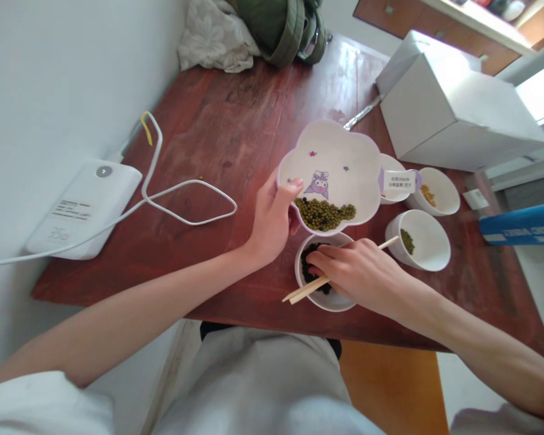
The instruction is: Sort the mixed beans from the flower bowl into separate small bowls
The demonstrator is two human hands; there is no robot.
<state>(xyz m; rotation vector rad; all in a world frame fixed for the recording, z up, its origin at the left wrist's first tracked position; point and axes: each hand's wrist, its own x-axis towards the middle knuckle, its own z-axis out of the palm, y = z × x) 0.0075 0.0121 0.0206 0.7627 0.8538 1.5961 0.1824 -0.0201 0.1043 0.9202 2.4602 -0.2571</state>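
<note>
My left hand [274,211] grips the edge of a white, flower-shaped bowl [344,154] with a purple rim and a cartoon figure, holding it tilted. Green beans [324,215] mixed with some black ones lie along its lower side. Below it stands a round white bowl [329,302] with black beans [309,257] inside. Into this bowl reaches my right hand [351,269], its fingers bent down at the black beans; the fingertips are partly hidden. A pair of chopsticks [304,291] is held in that hand, passing under the palm.
Right of my hands stand white bowls, one with green beans [407,241], another with yellowish pieces [428,194]. A large white box [435,109] and a blue object [523,223] are further right. A power bank [86,208] with a white cable [194,182] lies left. A green bag [276,27] sits at the back.
</note>
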